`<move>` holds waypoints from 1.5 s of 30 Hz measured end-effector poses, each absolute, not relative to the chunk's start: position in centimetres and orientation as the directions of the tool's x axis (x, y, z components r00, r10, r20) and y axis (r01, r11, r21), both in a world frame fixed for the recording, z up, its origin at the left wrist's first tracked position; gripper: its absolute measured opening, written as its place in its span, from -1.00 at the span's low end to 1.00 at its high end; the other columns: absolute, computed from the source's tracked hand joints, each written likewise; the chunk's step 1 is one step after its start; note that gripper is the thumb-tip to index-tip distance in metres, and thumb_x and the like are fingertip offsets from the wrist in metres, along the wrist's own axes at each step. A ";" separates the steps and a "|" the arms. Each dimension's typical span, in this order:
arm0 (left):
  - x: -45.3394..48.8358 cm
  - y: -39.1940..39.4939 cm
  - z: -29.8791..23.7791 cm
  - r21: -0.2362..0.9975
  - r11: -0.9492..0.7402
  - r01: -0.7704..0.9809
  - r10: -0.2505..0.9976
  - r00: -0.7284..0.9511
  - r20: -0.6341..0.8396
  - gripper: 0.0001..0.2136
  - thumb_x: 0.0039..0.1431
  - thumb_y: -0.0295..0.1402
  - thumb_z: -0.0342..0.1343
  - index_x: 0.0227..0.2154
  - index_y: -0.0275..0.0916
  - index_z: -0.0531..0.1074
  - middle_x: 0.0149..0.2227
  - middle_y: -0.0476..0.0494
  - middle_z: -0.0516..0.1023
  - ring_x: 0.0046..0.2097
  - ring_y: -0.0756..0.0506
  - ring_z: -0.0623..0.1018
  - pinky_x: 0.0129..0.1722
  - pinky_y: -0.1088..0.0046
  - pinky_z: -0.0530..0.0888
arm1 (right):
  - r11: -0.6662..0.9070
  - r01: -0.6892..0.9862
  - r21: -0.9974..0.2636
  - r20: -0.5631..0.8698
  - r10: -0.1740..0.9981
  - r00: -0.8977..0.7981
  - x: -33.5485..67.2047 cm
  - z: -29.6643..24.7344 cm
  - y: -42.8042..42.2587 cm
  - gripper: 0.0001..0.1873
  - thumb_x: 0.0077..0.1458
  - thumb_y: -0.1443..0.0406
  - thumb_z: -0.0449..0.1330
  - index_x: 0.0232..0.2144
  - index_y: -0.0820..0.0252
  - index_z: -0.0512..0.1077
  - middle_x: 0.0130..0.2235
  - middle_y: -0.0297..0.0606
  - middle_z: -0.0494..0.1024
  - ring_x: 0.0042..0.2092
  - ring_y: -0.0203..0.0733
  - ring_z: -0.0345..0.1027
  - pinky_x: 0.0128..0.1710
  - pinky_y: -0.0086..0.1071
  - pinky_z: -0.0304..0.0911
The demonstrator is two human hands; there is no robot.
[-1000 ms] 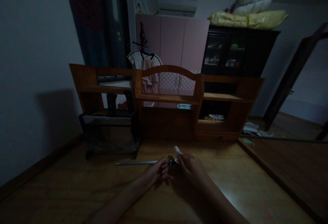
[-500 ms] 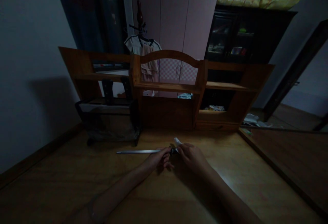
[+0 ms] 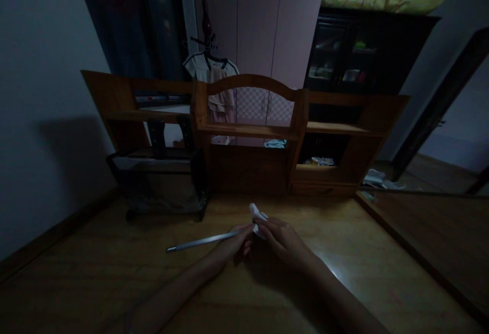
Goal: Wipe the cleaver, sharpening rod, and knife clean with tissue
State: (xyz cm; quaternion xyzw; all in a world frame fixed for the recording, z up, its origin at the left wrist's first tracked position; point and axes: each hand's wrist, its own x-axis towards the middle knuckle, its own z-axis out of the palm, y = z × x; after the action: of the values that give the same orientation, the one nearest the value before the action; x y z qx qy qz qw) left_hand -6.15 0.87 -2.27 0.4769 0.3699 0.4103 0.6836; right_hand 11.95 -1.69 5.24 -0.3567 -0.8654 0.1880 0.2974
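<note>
Forearms converge over a wooden table (image 3: 198, 293); the left hand (image 3: 237, 242) clasps a silver rod (image 3: 202, 242), the right hand (image 3: 286, 237), meeting it, pinches white tissue (image 3: 256, 213).

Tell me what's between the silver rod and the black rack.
Bare wooden tabletop is all that shows between the silver rod and black rack, in the head view.

Smooth mtl. rod (image 3: 202, 242), wd. tabletop (image 3: 237, 303) (semi-gloss)

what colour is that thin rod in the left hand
The rod looks silvery grey, best seen in the head view.
</note>
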 end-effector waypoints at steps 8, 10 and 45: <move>-6.0 1.7 -2.6 0.942 0.249 -0.224 0.896 0.422 -0.137 -0.56 -0.03 0.06 0.14 -0.57 -0.18 0.14 -0.72 0.20 0.12 -0.73 0.10 0.16 -0.66 0.54 0.29 | 0.517 0.773 -0.367 0.329 0.850 -0.412 14.2 4.6 0.3 -0.54 0.33 0.16 -0.16 -0.26 0.18 0.50 -0.29 -0.16 0.57 -0.29 -0.16 0.43 -0.25 -0.39 0.17; -6.0 1.7 -2.5 0.943 0.249 -0.220 0.895 0.425 -0.138 -0.57 -0.02 0.06 0.14 -0.56 -0.18 0.13 -0.72 0.20 0.12 -0.73 0.10 0.16 -0.67 0.54 0.27 | 0.473 0.797 -0.376 0.343 0.870 -0.354 14.4 4.6 0.3 -0.54 0.33 0.16 -0.17 -0.24 0.18 0.50 -0.28 -0.15 0.57 -0.28 -0.15 0.45 -0.25 -0.39 0.16; -5.8 0.1 -0.8 0.964 0.113 -0.242 0.935 0.354 -0.021 -0.56 -0.03 0.07 0.14 -0.57 -0.24 0.24 -0.65 0.11 0.19 -0.63 0.09 0.21 -0.59 0.55 0.25 | 0.578 0.446 -0.683 0.438 0.813 -0.384 10.9 3.8 -1.8 -0.56 0.30 0.10 -0.11 0.11 0.02 0.35 -0.09 -0.23 0.53 -0.08 -0.08 0.41 -0.06 -0.28 0.24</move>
State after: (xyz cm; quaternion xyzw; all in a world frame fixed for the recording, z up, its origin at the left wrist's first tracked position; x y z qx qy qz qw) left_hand -5.83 0.13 -0.77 0.4938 0.3510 0.4470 0.6581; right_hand 10.92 -1.81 3.81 -0.3943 -0.7979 0.2352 0.3906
